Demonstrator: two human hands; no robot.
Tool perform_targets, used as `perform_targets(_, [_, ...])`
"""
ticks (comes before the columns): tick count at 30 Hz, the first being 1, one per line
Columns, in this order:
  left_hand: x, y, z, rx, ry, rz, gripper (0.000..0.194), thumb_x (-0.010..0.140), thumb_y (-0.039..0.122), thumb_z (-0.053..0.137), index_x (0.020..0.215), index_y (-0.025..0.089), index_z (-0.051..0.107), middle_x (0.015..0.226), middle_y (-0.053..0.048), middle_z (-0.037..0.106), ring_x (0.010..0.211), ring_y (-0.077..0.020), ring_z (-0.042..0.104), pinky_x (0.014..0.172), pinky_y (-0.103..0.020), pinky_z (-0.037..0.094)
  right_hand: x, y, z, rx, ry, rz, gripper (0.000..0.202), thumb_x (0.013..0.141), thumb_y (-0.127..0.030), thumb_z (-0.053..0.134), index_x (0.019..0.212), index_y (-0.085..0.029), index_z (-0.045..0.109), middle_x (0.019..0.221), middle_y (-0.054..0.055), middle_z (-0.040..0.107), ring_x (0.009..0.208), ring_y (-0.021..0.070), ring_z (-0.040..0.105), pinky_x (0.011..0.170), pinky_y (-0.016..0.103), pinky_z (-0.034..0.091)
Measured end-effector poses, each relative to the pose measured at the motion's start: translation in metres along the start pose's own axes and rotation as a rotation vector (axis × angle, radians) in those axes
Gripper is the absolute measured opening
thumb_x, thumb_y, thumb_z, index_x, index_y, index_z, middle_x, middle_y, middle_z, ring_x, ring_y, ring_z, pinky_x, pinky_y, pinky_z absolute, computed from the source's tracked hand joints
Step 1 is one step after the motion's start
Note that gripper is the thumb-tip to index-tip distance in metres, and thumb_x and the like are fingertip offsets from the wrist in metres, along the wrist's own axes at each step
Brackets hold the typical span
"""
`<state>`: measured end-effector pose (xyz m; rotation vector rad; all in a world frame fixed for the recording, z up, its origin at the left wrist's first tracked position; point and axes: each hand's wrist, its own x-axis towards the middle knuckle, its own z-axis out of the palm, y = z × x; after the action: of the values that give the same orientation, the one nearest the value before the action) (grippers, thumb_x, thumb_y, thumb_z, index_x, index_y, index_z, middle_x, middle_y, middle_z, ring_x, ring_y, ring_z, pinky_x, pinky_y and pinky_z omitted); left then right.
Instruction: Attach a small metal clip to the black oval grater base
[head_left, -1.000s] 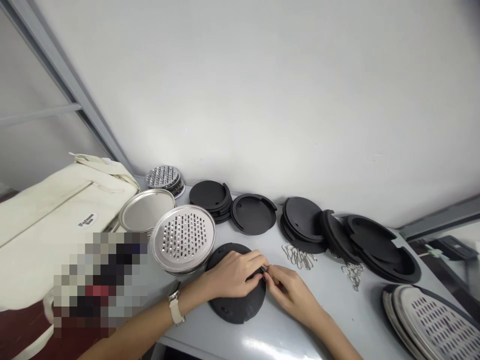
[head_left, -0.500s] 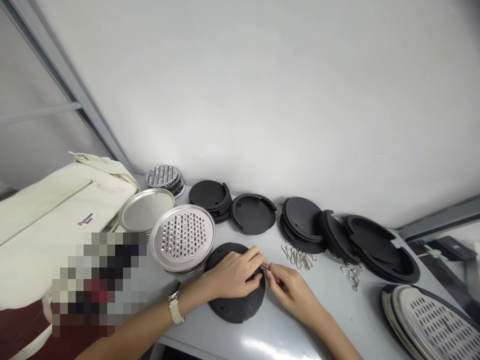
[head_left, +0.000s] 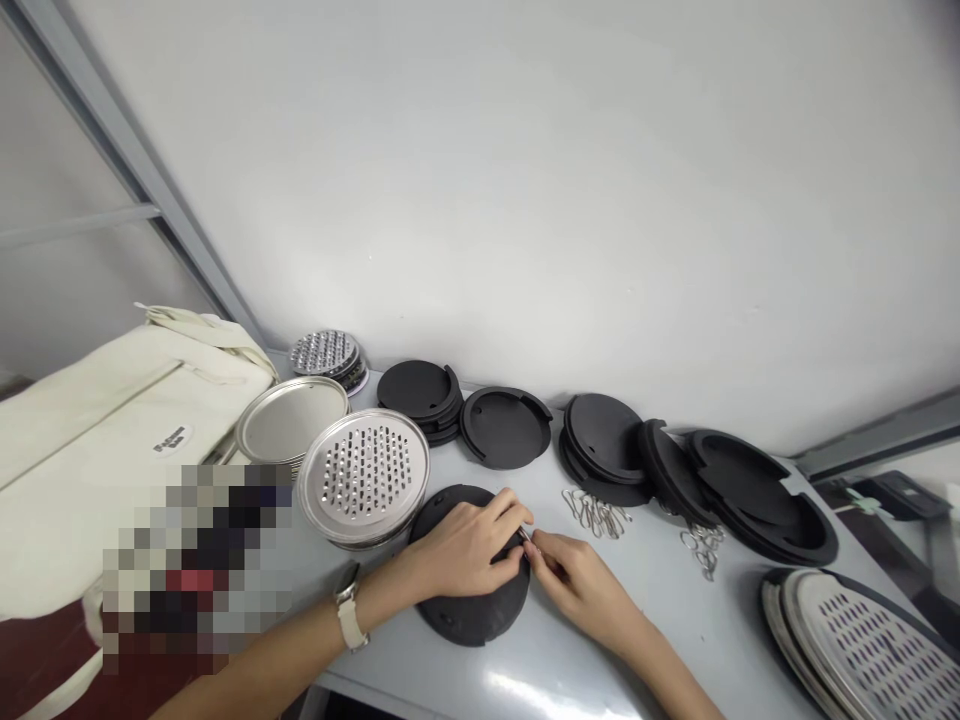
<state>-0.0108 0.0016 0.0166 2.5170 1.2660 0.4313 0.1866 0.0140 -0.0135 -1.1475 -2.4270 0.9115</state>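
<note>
Head view: black disc [head_left: 480,618] set flat on the table [head_left: 675,610], beside the grater [head_left: 366,480].
Left hand [head_left: 466,548]: laid over the disc, fingers bent; whether anything is gripped cannot be told.
Right hand [head_left: 576,577]: a metal piece [head_left: 526,536] is pinched between narrowed fingertips at the disc's edge.
Disc: judged light and stiff, best held by the rim.
Metal piece: likely hard and slippery, best pinched at one end.

Passage: bare desk [head_left: 697,610] between right hand [head_left: 577,582] and grater stack [head_left: 874,640]. Rear access is obstructed by black lids [head_left: 506,430] and metal clips [head_left: 598,514]; left access, by a grater plate [head_left: 367,470].
</note>
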Motion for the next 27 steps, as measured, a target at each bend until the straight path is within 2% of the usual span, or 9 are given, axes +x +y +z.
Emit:
perform_targets(8, [-0.0003,-0.0010,0.0022,0.022,0.017,0.000,0.017,0.088,0.027,0.042,0.103,0.020,0.044,0.101,-0.003,0.051,0.066,-0.0131,0.052,0.054,-0.026,0.036,0.0007,-0.0025,-0.0012,0.074,-0.029,0.032,0.033,0.096,-0.032,0.034,0.066,-0.021,0.029,0.057,-0.005,0.038,0.053,0.0104,0.037,0.052,0.024,0.028])
perform_targets(15, [-0.0009,-0.0018,0.0011,0.042,-0.011,0.004,0.015,0.091,0.027,0.041,0.104,0.021,0.045,0.104,-0.003,0.052,0.068,-0.0137,0.055,0.058,-0.026,0.041,0.0006,-0.0048,-0.0036,0.138,-0.060,0.067,0.035,0.097,-0.035,0.032,0.065,-0.020,0.029,0.057,-0.005,0.035,0.053,0.0099,0.033,0.052,0.024,0.026])
perform_targets(21, [-0.0017,-0.0012,-0.0014,0.032,-0.062,0.023,0.017,0.095,0.028,0.035,0.108,0.021,0.044,0.105,-0.004,0.052,0.075,-0.0150,0.057,0.065,-0.028,0.045,0.0011,-0.0060,-0.0040,0.168,-0.085,0.068,0.035,0.097,-0.037,0.031,0.066,-0.020,0.031,0.059,-0.005,0.037,0.053,0.0098,0.033,0.053,0.024,0.026])
perform_targets(27, [-0.0012,-0.0018,-0.0009,0.001,-0.064,0.018,0.018,0.095,0.027,0.037,0.110,0.022,0.043,0.108,-0.003,0.053,0.080,-0.0161,0.058,0.067,-0.028,0.046,0.0009,-0.0047,-0.0028,0.145,-0.065,0.055,0.035,0.097,-0.036,0.032,0.066,-0.020,0.031,0.059,-0.005,0.038,0.053,0.0102,0.035,0.053,0.024,0.027])
